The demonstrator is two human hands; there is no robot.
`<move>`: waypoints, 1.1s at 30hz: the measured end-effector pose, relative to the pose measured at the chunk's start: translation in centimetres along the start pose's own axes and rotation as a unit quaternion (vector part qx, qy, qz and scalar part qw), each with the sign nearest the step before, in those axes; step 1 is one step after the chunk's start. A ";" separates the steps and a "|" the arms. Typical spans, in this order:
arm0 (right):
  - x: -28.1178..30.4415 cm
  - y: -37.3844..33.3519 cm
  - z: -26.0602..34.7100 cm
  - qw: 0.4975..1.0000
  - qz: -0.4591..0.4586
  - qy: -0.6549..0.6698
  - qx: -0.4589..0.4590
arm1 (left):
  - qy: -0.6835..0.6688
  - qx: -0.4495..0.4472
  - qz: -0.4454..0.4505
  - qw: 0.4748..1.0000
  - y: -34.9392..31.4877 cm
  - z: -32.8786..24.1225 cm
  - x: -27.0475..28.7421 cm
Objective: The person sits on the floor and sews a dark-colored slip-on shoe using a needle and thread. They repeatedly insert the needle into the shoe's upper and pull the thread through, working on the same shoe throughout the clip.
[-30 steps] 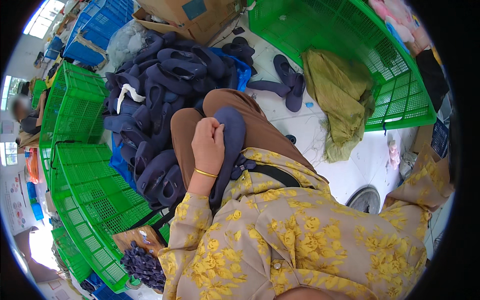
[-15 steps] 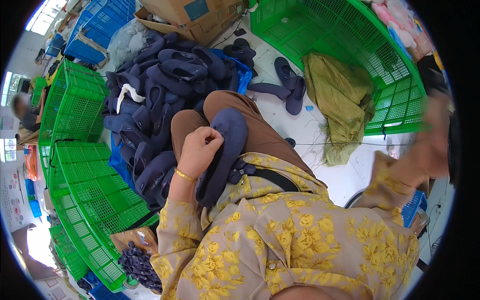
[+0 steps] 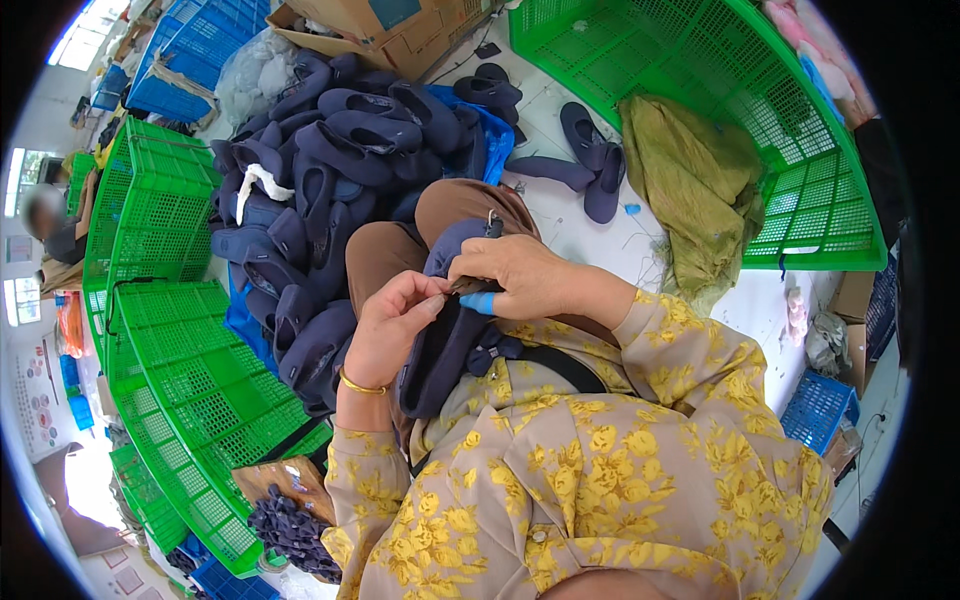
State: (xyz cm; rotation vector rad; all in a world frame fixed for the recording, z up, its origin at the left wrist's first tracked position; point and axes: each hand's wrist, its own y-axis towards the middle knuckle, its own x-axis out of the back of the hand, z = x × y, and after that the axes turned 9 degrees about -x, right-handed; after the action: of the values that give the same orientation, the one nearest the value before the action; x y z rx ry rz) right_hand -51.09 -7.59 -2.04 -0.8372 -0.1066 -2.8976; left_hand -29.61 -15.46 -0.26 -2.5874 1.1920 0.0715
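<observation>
A navy fabric shoe (image 3: pixel 440 362) lies lengthwise over my lap, its opening facing up. My left hand (image 3: pixel 388 325) is closed in a pinch at the shoe's upper; what sits between thumb and fingertip is too small to make out. From the right, my right hand (image 3: pixel 520 275) meets it there, with blue tape round one finger. Its fingers are closed round a small dark tool (image 3: pixel 492 224) whose metal end sticks up above the knuckles; its working end is hidden. A navy bow (image 3: pixel 493 350) rests against my shirt beside the shoe.
A large heap of navy shoes (image 3: pixel 340 150) rises to the left, a white strip on it. Green crates (image 3: pixel 185 370) flank it; another green crate (image 3: pixel 690 60) stands far right beside an olive sack (image 3: pixel 690 170). Small navy pieces (image 3: pixel 290 530) sit near my left elbow.
My right hand, blurred and stretched far out to the right before, has come in to the shoe beside my left hand, holding the dark tool. The left hand stays pinched at the shoe.
</observation>
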 end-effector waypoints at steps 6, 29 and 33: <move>-2.4 0.9 -1.0 0.963 -0.217 0.142 0.072 | -0.025 0.008 -0.017 1.000 0.7 1.3 0.0; 6.8 -18.3 -20.3 0.525 -0.620 0.476 -0.337 | 0.050 0.055 -0.191 0.979 3.6 1.3 -2.4; 7.7 -19.5 -20.6 0.648 -0.620 0.286 -0.338 | 0.284 -0.010 -0.201 0.938 4.1 2.7 -3.1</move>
State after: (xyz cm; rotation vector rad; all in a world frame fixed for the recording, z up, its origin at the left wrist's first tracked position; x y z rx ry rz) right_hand -71.07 8.89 -16.00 0.5611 0.8659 -4.4048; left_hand -34.51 -14.99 -3.36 -2.9070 0.7730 -0.7981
